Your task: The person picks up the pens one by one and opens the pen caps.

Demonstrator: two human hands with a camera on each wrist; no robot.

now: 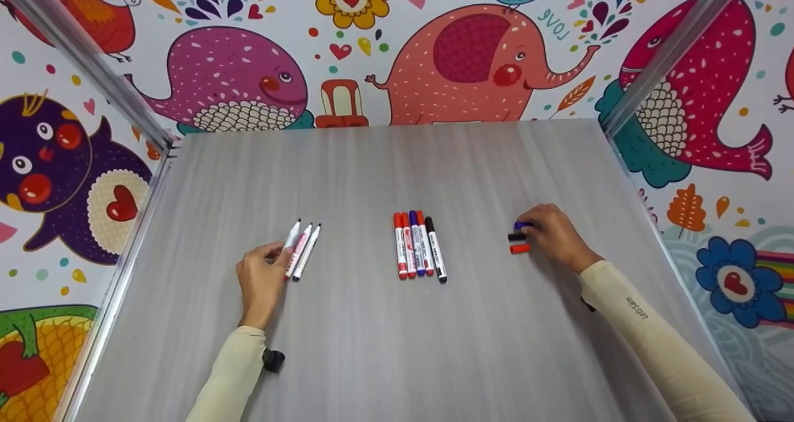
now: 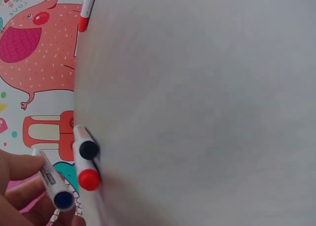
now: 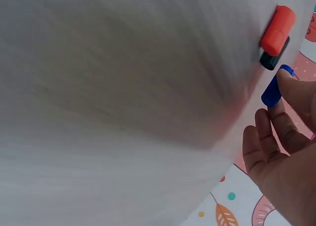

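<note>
On the left of the table, my left hand [image 1: 262,280] pinches an uncapped white marker with a blue end [image 2: 52,179] between thumb and fingers. Right beside it lie two more uncapped markers, one with a red end [image 2: 89,179] and one with a black end [image 2: 89,150]; their bare tips point away from me. Over on the right side, my right hand [image 1: 556,239] pinches a blue marker cap [image 3: 272,91] by thumb and fingertip. A black cap [image 1: 516,237] and a red cap [image 1: 520,249] lie in a column just nearer to me than the blue one.
Several capped markers [image 1: 416,248] with red, blue and black caps lie side by side mid-table. The grey table [image 1: 372,347] is bordered by walls [image 1: 248,74] with cartoon animals and metal posts [image 1: 670,56] at its far corners.
</note>
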